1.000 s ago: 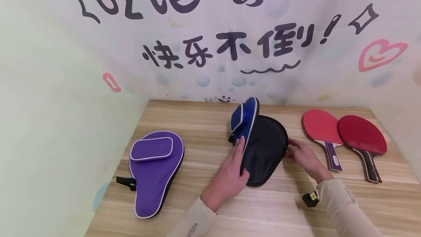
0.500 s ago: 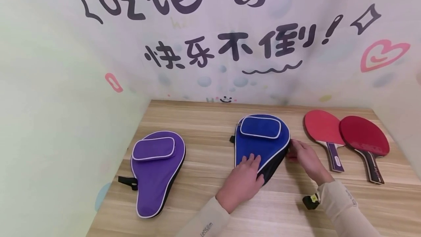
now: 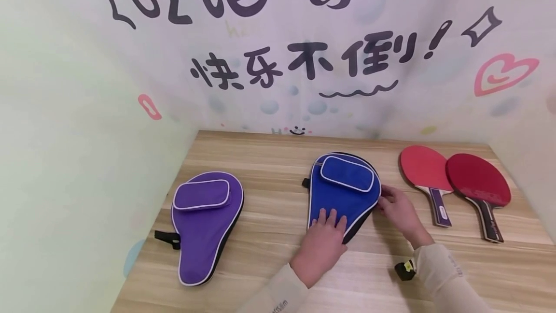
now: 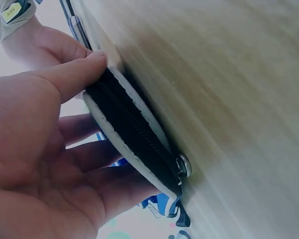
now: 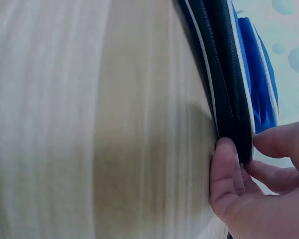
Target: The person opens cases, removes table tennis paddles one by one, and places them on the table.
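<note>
Blue paddle case, contents hidden, left hand spread over it, right hand pinching its edge

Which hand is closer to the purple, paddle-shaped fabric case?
Left. The left hand is on the blue fabric, white-edged case, right of the purple case; the right hand is farther right, at the blue one's edge.

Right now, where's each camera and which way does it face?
Head: on the person's head, facing forward and down at the table; left hand, right hand and both sleeves show.
Left wrist: on that wrist, facing the zip of the blue case; left hand close up, right hand and sleeve partly showing beyond.
Right wrist: on that wrist, facing the case and table; of the body only the right hand shows.
Head and right wrist share the case and its pocket.
</note>
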Tool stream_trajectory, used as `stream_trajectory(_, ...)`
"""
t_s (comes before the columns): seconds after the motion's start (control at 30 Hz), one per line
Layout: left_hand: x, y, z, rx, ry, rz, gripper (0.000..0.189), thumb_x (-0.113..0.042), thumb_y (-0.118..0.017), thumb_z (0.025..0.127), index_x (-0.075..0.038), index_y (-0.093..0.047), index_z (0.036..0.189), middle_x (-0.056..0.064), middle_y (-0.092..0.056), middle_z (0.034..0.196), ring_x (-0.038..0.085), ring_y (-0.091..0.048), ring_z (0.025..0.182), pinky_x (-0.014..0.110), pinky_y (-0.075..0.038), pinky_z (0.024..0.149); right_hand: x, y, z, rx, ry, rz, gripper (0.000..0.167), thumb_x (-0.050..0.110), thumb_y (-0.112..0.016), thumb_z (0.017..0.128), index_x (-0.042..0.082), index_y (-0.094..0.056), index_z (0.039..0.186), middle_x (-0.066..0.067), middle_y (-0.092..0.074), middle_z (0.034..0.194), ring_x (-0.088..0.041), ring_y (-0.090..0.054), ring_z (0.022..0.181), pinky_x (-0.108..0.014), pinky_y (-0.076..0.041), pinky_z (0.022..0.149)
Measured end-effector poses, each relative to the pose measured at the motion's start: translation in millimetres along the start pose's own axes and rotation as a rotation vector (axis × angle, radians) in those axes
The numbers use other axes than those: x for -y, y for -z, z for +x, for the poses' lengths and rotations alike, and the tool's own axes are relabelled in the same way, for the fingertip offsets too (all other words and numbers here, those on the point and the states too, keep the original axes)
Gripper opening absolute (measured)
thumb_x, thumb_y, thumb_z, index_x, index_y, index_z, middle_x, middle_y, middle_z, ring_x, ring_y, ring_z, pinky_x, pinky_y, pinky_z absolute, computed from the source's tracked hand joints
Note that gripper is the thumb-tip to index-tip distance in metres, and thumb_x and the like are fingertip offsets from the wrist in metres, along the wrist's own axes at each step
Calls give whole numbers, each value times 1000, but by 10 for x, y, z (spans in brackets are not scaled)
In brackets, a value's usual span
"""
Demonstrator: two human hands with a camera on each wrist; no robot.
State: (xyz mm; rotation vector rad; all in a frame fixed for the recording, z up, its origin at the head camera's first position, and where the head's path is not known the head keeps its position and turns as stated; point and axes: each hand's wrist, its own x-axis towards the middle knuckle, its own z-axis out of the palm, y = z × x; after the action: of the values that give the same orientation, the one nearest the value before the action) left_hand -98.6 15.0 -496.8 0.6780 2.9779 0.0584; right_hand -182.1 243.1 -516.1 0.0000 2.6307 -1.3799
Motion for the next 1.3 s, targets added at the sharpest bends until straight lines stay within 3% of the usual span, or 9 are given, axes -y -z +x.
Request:
stream_trajectory(0.23,-6,-49,-33,-44,-11,79,65,-52,-69,93,-20,-56,147,9,-57,151,33,-55,140,39,-55,105,14,-50,13,-86,77,-144,40,1,-51,98,-16,-55,134,-31,-68,114,-10,-65,80,-17,-52,66)
stream_trajectory(0.43,129,61,-85,-5,-10,-103,59,-52,-64,97,-22,-57,146,8,-52,155,31,-50,145,41,-48,113,78,-78,-29,-159,44,-169,43,4,-51,97,-15,-55,135,-34,-65,122,-37,-69,101,-35,-55,83)
stream_trajectory(0.6,427,213,-246,-119,24,-236,54,-46,-62,99,-16,-58,145,11,-51,156,34,-46,147,45,-41,119,265,-124,-58,-276,25,-138,44,8,-49,98,-9,-56,137,-32,-60,133,-44,-68,110,-36,-56,82)
stream_trajectory(0.73,777,340,-411,-254,136,-327,53,-43,-61,101,-17,-56,147,7,-50,158,32,-42,150,48,-37,121,504,-213,-44,-335,82,-136,40,7,-52,96,-7,-61,133,-27,-61,125,-36,-64,101,-30,-46,80)
stream_trajectory(0.87,1132,499,-613,-454,238,-393,47,-31,-69,97,-15,-61,140,9,-61,144,35,-51,142,51,-43,117,715,-365,-8,-302,160,-129,38,5,-55,96,-7,-60,132,-28,-59,125,-36,-63,100,-38,-48,86)
stream_trajectory(0.93,1287,571,-734,-514,302,-422,49,-28,-73,94,-12,-61,139,14,-60,144,40,-48,143,56,-41,116,812,-454,18,-258,189,-129,39,7,-57,97,-7,-59,133,-27,-58,128,-36,-66,101,-42,-51,89)
stream_trajectory(1.0,1437,624,-862,-526,378,-453,55,-29,-73,94,-10,-57,143,18,-52,153,45,-38,149,60,-36,119,909,-554,58,-207,216,-118,40,9,-58,98,-6,-57,135,-27,-56,132,-36,-67,103,-46,-53,92)
stream_trajectory(1.1,1641,690,-1042,-468,529,-495,68,-34,-70,96,-10,-44,154,19,-31,166,50,-19,155,66,-24,122,1080,-729,139,-126,242,-94,46,17,-61,99,-5,-55,139,-26,-55,133,-34,-69,106,-48,-55,94)
stream_trajectory(1.3,2002,616,-1280,-478,704,-548,80,-35,-69,96,-2,-30,158,29,-20,167,53,-17,154,69,-21,122,1362,-1201,293,52,253,-3,61,26,-63,99,-4,-45,149,-25,-52,143,-35,-68,116,-46,-57,95)
